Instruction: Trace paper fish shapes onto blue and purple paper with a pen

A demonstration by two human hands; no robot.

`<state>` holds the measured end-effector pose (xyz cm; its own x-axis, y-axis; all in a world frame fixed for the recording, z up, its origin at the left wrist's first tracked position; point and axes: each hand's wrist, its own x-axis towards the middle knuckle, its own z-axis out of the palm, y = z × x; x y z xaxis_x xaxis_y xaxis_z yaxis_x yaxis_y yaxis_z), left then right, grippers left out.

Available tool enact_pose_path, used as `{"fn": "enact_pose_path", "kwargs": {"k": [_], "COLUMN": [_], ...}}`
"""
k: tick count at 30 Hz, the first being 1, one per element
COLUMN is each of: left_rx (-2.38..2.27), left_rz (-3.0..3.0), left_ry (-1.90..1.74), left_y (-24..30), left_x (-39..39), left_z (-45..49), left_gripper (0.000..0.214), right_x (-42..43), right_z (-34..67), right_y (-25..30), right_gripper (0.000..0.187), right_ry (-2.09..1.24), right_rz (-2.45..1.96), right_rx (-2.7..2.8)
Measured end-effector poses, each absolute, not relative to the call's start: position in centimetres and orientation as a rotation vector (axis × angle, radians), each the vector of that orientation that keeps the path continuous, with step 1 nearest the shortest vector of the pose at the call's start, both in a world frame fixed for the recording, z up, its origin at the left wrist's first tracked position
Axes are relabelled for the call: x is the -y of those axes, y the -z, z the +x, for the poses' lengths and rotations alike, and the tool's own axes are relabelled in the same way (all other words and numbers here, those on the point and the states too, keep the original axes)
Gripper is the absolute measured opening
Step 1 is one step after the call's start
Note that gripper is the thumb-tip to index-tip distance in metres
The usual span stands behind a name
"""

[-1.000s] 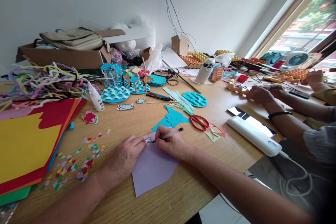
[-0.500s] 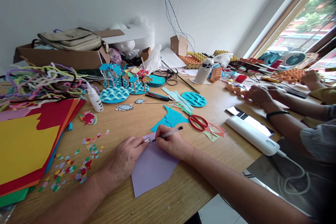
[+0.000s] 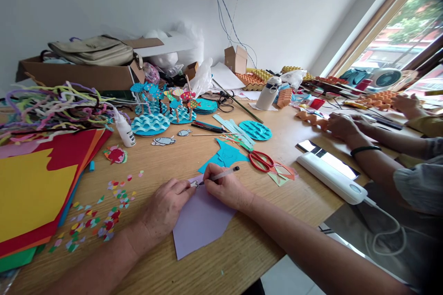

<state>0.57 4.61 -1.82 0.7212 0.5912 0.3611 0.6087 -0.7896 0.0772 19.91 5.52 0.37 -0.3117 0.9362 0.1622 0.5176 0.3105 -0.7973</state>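
On the wooden table, a sheet of purple paper (image 3: 204, 226) lies under both my hands. My left hand (image 3: 170, 200) is closed, its fingertips pinning a small white paper cutout (image 3: 195, 184) with a dark outline on the sheet's top edge. Most of the cutout is hidden by those fingers. In my right hand (image 3: 224, 189) a pen (image 3: 226, 173) with a clear barrel and black end is gripped, its tip down at the cutout's edge. Beyond lie blue paper scraps (image 3: 223, 153) and red-handled scissors (image 3: 262, 162).
Left are stacked coloured sheets (image 3: 31, 184), paper confetti (image 3: 110, 216), a glue bottle (image 3: 123, 130) and pipe cleaners (image 3: 62, 106). Fish cutouts (image 3: 164, 141) and blue wavy paper bases (image 3: 150, 125) stand behind. At right, a white device (image 3: 332, 179) lies near a co-worker's hands (image 3: 346, 126).
The pen and my right hand have shifted very slightly at the cutout. My left hand stays in place. The co-worker's hands at the right have moved a little.
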Motion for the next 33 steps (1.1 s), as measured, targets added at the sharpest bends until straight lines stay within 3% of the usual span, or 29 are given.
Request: {"fn": "enact_pose_path", "kwargs": {"k": [12,28,33], "left_rx": [1.013,1.120,1.087], "left_rz": [-2.882,-2.957,-3.032], "left_ry": [0.585,0.659,0.699], "left_y": [1.6,1.1,1.3], "left_x": [-4.6,-4.5,-5.0], "left_z": [0.6,0.5,-0.1], "left_gripper": [0.026,0.031,0.035], "right_x": [-6.2,-5.6,-4.9], "right_z": [19.8,19.4,19.2], "right_y": [0.1,-1.0,-0.7], "right_gripper": [0.009,0.013,0.015], "right_ry": [-0.799,-1.151,-1.062], "right_rz": [-1.306,-1.333,-1.259], "right_rx": [1.966,1.664,1.839]}}
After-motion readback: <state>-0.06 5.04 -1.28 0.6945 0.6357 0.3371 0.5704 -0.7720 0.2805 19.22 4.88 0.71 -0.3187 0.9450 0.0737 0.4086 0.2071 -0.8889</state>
